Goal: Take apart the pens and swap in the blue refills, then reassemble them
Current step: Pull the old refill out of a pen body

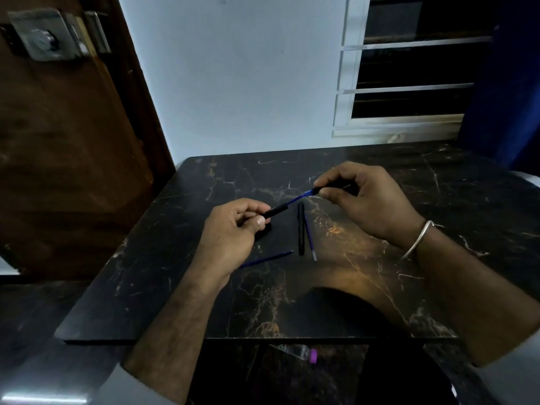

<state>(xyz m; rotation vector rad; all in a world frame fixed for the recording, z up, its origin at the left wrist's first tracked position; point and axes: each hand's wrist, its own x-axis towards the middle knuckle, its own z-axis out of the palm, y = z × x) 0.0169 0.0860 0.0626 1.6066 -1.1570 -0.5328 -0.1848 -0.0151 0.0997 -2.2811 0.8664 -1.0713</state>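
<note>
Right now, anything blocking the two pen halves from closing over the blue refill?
Nothing visible. The blue refill spans open air between the front section in the left hand and the barrel in the right hand. The spare pen and loose refills lie on the table below.

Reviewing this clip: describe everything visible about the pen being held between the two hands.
The black plastic pen held above the table is pulled apart into two dark barrel sections, joined only by a thin blue refill exposed between them. The left hand pinches the lower section between thumb and fingers; the right hand grips the upper section. The pen slants up towards the right, clear of the dark marble-patterned table.
</note>
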